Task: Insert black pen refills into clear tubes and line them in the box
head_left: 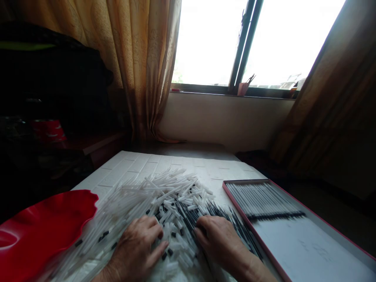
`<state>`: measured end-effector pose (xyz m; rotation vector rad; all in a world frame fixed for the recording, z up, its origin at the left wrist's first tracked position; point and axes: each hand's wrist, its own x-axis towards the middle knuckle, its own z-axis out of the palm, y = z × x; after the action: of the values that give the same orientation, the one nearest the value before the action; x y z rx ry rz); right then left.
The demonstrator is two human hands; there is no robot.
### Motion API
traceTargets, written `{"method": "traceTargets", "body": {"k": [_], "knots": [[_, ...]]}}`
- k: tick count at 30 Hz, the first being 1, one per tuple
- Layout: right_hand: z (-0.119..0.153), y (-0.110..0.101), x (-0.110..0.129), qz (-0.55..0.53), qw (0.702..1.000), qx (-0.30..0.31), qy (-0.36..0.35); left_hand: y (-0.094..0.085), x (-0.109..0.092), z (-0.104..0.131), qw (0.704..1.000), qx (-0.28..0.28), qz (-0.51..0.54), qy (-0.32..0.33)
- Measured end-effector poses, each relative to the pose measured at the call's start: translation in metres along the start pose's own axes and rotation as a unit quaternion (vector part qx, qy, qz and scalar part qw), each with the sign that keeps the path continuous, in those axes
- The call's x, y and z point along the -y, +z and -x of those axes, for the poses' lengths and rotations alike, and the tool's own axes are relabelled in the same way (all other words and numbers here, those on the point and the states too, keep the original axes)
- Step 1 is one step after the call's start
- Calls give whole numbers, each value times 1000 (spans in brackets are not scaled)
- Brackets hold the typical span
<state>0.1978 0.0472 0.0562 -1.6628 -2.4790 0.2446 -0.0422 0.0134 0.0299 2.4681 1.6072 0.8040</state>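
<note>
My left hand (139, 244) rests over a pile of short white plastic tubes (176, 250), its thumb apart from the bent forefinger and nothing visible between them. Small black plugs (164, 256) lie scattered close to that thumb. My right hand (219, 239) is closed, thumb against curled fingers, at the edge of a bundle of thin dark rods (188, 215). What it pinches, if anything, is hidden. Long clear-white tubes (108, 215) spread in a heap to the left and behind. More dark rods (245, 231) lie beyond my right hand.
A red wavy-rimmed basin (85, 207) stands at the left. At the right, a shallow red-edged box (308, 246) holds a row of white, dark-ended sticks (264, 197). The white brick-patterned table covering (202, 162) shows behind the pile. Curtains (138, 58) flank the window.
</note>
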Motion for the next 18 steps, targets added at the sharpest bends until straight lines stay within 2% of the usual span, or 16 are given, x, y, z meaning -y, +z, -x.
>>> {"method": "traceTargets", "body": {"k": [3,6,9,11,13,18], "knots": [[1,1,-8,-29,1000,-4,-7,2,4,-1,999,-1,51,-19],[1,1,-17,-115,992,-43,-17,-1,5,-2,991,-10,122,-45],[3,1,-22,-262,957,-111,-53,-8,3,-4,972,-15,218,-85],[5,-1,-23,-337,927,-149,-76,-11,2,-7,947,-18,294,-130],[7,-3,-22,-386,901,-180,-90,-12,1,-10,909,-29,372,-187],[15,-6,-12,-414,861,-246,-163,-10,0,-17,800,-83,514,-298]]}}
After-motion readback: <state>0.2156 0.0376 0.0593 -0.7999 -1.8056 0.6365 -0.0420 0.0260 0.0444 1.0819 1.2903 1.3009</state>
